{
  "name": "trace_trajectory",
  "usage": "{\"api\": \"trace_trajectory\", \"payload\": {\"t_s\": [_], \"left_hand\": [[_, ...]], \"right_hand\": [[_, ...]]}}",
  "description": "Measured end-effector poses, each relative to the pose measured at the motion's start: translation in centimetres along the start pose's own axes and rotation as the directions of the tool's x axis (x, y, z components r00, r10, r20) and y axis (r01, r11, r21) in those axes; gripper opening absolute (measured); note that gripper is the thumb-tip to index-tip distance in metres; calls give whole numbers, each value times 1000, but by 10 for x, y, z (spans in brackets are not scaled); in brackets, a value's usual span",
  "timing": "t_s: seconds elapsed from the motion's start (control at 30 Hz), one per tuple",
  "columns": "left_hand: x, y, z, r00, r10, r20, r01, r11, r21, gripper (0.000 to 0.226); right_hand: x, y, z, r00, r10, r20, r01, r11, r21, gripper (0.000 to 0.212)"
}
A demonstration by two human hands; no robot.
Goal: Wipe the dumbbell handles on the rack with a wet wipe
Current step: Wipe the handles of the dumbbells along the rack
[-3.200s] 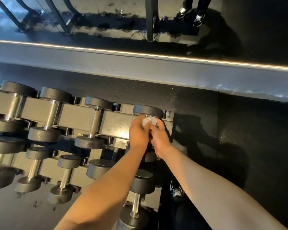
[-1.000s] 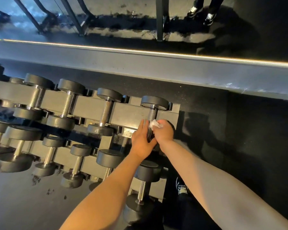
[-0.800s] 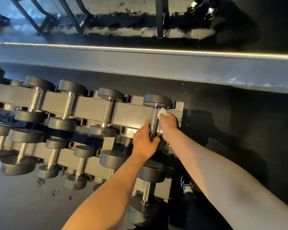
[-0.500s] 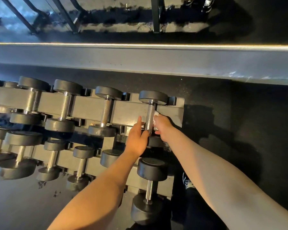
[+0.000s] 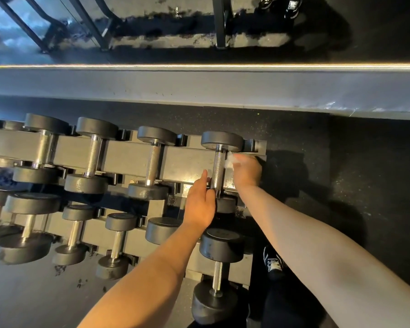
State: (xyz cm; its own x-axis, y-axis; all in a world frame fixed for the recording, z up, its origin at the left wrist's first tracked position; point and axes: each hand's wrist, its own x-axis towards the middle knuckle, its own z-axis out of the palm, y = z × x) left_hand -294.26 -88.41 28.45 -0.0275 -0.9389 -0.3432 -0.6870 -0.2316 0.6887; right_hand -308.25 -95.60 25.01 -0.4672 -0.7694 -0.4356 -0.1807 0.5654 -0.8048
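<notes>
A tiered dark rack [image 5: 187, 162] holds rows of black dumbbells with chrome handles. The rightmost dumbbell on the top tier has a knurled handle [image 5: 218, 169]. My right hand [image 5: 246, 172] pinches a crumpled white wet wipe [image 5: 230, 162] just right of that handle, level with its upper part. My left hand [image 5: 200, 202] lies at the handle's lower left with fingers fairly straight, fingertips touching near the handle's base. The dumbbell's near head is partly hidden behind my left hand.
Three more dumbbells [image 5: 152, 162] sit to the left on the top tier, several on lower tiers [image 5: 118, 242]. A grey ledge with a light strip [image 5: 199, 66] runs behind the rack. My shoe [image 5: 272, 261] stands on black floor at the right. Another person's shoes [image 5: 279, 5] appear at top.
My right hand with the wipe slid up and down along the rightmost handle and now sits beside its upper part. My left hand slipped lower and off the handle's middle.
</notes>
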Motion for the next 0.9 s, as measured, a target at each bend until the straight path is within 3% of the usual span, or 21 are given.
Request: {"api": "trace_trajectory", "payload": {"t_s": [0.07,0.17,0.27,0.33,0.43,0.5,0.57,0.67,0.73,0.8,0.9], "left_hand": [[1,-1,0,1000,8,-5,-8,1000,-1,57],[-1,-2,1,1000,0,-10,-1,1000,-21,56],[-2,-2,1,1000,9,-2,-9,1000,-19,56],[-1,-3,2,1000,17,-7,-17,1000,-11,56],[1,-5,3,999,28,-20,-28,1000,-2,56],[2,-5,4,999,24,-23,-24,1000,-2,55],[1,-7,4,1000,17,-15,-17,1000,-3,55],[1,-5,5,1000,21,-14,-22,1000,-6,55],[0,-2,3,1000,24,-15,-25,999,-32,53],[0,-1,3,998,55,-2,-55,997,-59,49],[-2,1,2,993,97,63,-91,992,-91,47]], "right_hand": [[-10,12,5,988,-118,99,130,983,-128,17],[-21,26,8,959,-179,220,247,908,-339,18],[-19,30,3,938,-42,343,220,836,-502,20],[-14,31,-2,939,-64,337,213,880,-426,15],[-6,18,-7,996,-60,71,63,997,-51,15],[0,11,-2,999,-2,-37,1,1000,-21,17],[-4,19,4,999,40,31,-36,993,-116,22],[-21,41,6,961,-77,267,162,935,-316,17],[-24,40,1,950,-20,313,146,911,-385,13],[-29,27,-6,955,43,294,54,948,-315,12],[-51,11,-19,981,-12,193,3,999,47,23]]}}
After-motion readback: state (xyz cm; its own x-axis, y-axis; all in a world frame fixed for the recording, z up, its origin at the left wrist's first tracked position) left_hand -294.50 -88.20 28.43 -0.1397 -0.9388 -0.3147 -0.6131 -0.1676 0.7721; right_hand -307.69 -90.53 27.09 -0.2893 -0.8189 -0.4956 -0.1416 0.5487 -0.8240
